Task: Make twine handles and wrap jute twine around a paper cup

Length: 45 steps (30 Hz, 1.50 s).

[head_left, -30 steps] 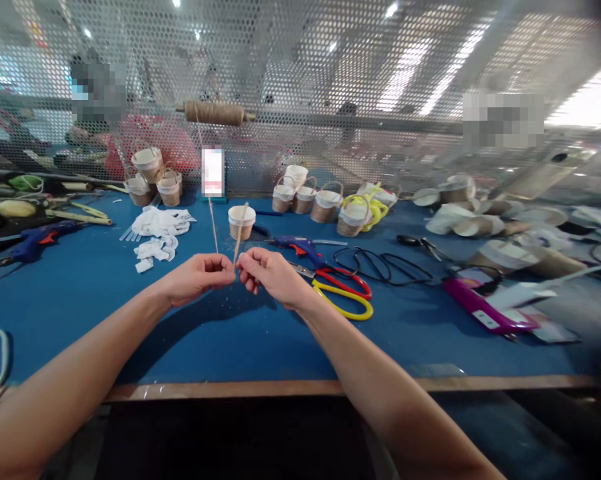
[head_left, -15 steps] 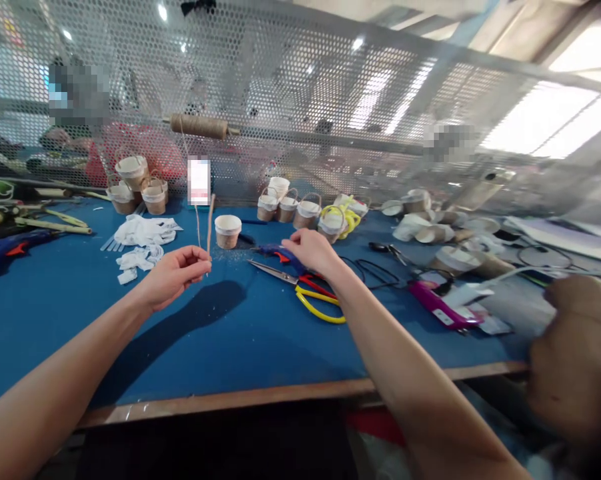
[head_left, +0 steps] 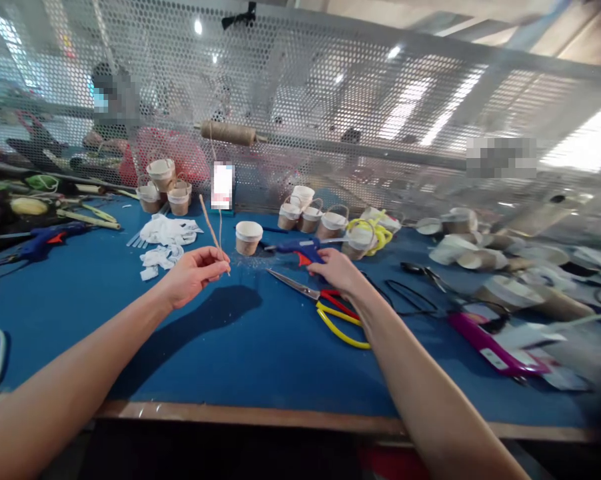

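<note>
My left hand is closed, thumb and forefinger pinching a thin brown stick-like strip that points up and leans left. A strand of twine runs from the spool down to the same fingers. My right hand grips a blue glue gun with a red trigger, its nozzle pointing left. Between the hands, slightly farther back, a small paper-and-twine cup with a white rim stands upright. Scissors with red and yellow handles lie below the glue gun.
Small handled buckets stand in groups at back left and back centre. White fabric scraps lie left, near another blue glue gun. A purple power strip lies right. Perforated metal mesh borders the table's back.
My right hand has closed around the glue gun and lifted it from the table. The brown strip in my left hand has tilted left. The view has shifted left.
</note>
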### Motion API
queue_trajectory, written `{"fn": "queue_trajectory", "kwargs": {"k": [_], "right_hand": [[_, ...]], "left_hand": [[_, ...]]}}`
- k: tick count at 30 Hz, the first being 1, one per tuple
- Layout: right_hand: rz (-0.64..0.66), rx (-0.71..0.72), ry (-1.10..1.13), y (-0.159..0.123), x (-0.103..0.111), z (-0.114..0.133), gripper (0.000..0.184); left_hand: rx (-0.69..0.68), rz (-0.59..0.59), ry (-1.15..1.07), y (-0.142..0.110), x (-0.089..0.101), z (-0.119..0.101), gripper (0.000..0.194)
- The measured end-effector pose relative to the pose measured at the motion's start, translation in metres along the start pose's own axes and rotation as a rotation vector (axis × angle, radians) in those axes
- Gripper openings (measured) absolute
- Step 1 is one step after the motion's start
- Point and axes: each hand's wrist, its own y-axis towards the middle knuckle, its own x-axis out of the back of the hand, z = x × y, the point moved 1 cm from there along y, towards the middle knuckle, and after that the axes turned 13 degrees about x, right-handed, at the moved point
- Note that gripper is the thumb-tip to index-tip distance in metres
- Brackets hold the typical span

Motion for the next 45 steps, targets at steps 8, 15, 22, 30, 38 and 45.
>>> {"fn": "queue_trajectory", "kwargs": {"k": [8,15,22,30,38,45], "right_hand": [[0.142,-0.028,0.645,-0.040,-0.014,0.057,0.022],[0.239,0.062,0.538,-0.057,-0.033,0.067,0.022],[0.224,0.014,0.440,-0.061,-0.037,0.072,0.024],[0.212,-0.001,0.413,-0.061,-0.038,0.071,0.021],[0.223,0.008,0.383,-0.061,-0.037,0.073,0.021],[0.240,0.003,0.384,-0.061,-0.036,0.075,0.021]], "left_hand": [[0.016,-0.136,-0.004,0.003,0.003,0.002,0.012],[0.032,-0.114,-0.036,0.004,0.002,0.003,0.012],[0.040,-0.108,-0.053,0.003,0.001,0.004,0.011],[0.050,-0.121,-0.049,0.003,-0.001,0.003,0.010],[0.043,-0.097,-0.071,0.003,0.000,0.004,0.013],[0.050,-0.094,-0.072,0.003,-0.001,0.004,0.013]]}}
